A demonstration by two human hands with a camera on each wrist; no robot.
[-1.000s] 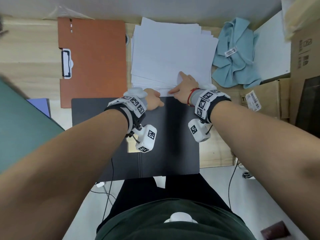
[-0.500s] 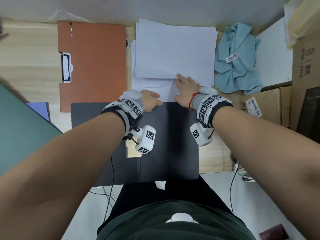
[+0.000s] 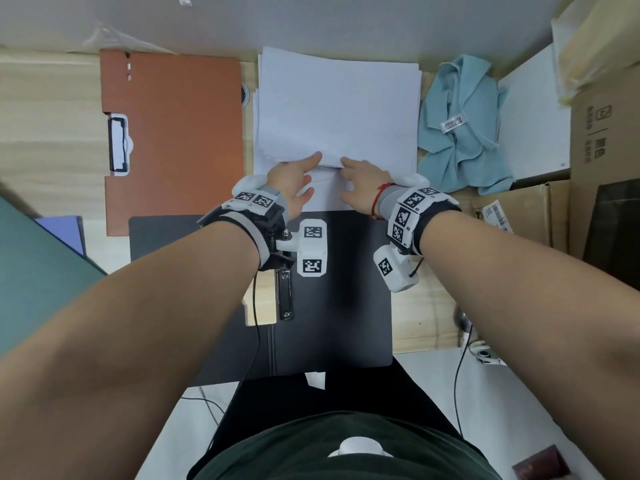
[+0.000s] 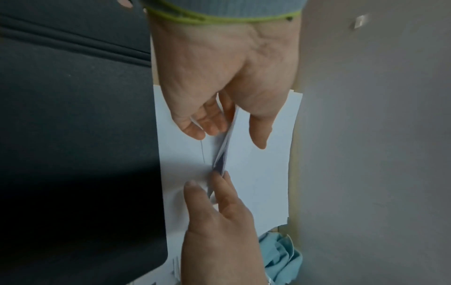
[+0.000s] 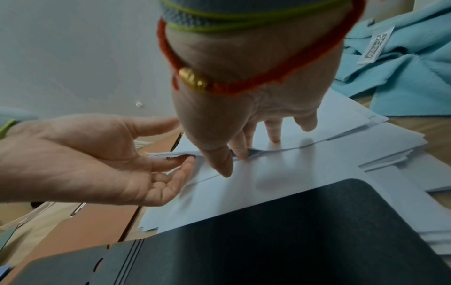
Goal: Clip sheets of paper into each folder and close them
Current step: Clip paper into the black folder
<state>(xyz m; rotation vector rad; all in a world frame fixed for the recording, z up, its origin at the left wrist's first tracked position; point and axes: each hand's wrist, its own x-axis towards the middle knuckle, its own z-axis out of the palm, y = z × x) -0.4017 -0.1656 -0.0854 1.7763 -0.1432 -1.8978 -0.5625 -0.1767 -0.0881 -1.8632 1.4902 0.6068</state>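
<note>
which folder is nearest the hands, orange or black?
The black folder, lying open directly under both wrists; the orange folder lies farther off to the left, beside the paper stack.

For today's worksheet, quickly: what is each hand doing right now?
Left hand: pinches a few lifted sheets off the paper stack.
Right hand: open, straight fingers pressing the stack.

We see white paper [image 3: 337, 109], a black folder [image 3: 339, 306], an orange-brown folder [image 3: 180, 133] with a black-and-white clip [image 3: 117, 147], a pale blue cloth [image 3: 460, 133], and a red string bracelet [image 5: 256, 84] with a gold bead.
</note>
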